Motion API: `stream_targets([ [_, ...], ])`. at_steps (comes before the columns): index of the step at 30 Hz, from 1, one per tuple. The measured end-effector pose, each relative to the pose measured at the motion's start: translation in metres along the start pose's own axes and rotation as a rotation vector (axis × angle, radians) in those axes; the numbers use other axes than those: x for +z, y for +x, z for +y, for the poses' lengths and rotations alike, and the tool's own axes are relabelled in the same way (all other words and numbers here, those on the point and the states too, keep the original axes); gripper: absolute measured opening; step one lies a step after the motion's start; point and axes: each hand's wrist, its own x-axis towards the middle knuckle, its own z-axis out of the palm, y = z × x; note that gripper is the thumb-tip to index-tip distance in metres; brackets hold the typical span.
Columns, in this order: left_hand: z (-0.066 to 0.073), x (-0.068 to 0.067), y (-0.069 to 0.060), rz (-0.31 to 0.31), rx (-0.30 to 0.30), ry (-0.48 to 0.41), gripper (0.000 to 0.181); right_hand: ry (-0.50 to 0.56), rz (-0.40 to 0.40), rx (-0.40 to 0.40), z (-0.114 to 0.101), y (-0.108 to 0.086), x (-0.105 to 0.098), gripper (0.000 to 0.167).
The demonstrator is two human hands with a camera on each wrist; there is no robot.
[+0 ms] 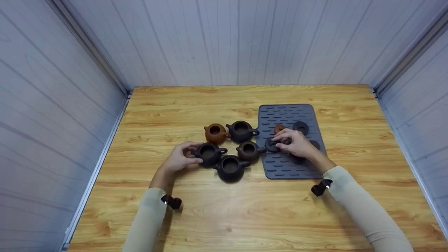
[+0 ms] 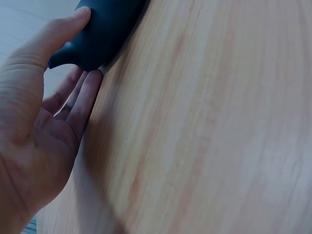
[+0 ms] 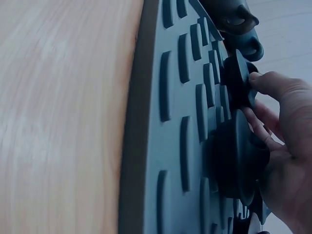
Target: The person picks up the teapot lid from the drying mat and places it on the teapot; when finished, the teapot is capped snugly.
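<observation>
My left hand (image 1: 180, 157) grips a dark lidless teapot (image 1: 209, 155) on its spout side. In the left wrist view the thumb lies on the dark body above the spout, and the fingertips touch its other side. Over the grey mat, my right hand (image 1: 295, 142) pinches a dark teapot lid (image 1: 271, 145) by its knob. The right wrist view shows that lid (image 3: 237, 80) tilted between thumb and fingers; whether it touches the mat I cannot tell. Another dark lid (image 3: 234, 158) sits under the palm.
More lidless teapots stand close together: an orange-brown one (image 1: 216, 134), a black one (image 1: 240, 131), a brown one (image 1: 249, 152) and a large black one (image 1: 230, 168). On the ridged mat (image 1: 280, 171) lie an orange lid (image 1: 279, 128), a dark lid (image 1: 301, 128) and a brownish lid (image 1: 314, 144).
</observation>
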Motion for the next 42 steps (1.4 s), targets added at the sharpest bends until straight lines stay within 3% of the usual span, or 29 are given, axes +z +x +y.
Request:
stream_targets([
  [14, 0.002, 0.001, -0.002, -0.007, -0.031, 0.028, 0.065, 0.013, 0.011, -0.011, 0.000, 0.000, 0.004, 0.022],
  [35, 0.000, 0.002, 0.000, -0.020, -0.014, -0.039, 0.068, 0.042, 0.036, -0.016, -0.010, 0.003, -0.001, 0.022],
  [42, 0.002, 0.001, 0.000, -0.017, -0.038, 0.017, 0.066, 0.048, 0.071, -0.040, -0.022, 0.006, -0.003, 0.020],
])
